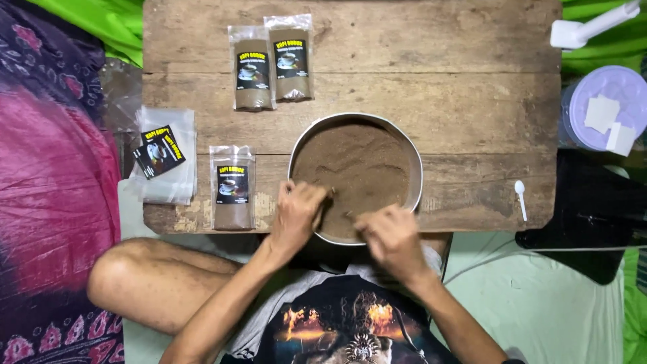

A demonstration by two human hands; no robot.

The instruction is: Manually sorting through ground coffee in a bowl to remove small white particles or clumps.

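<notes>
Both hands (344,226) rest over the powder bowl's (418,168) near rim.

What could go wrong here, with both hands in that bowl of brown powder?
The bowl hangs past the near edge of the wooden board, so a push from the left hand or right hand might tip it onto the lap. Stirred powder may also spill over the rim toward the filled pouch beside it.

Both hands, left hand (296,214) & right hand (392,237), over bowl (416,162) of brown powder (354,168).
</notes>
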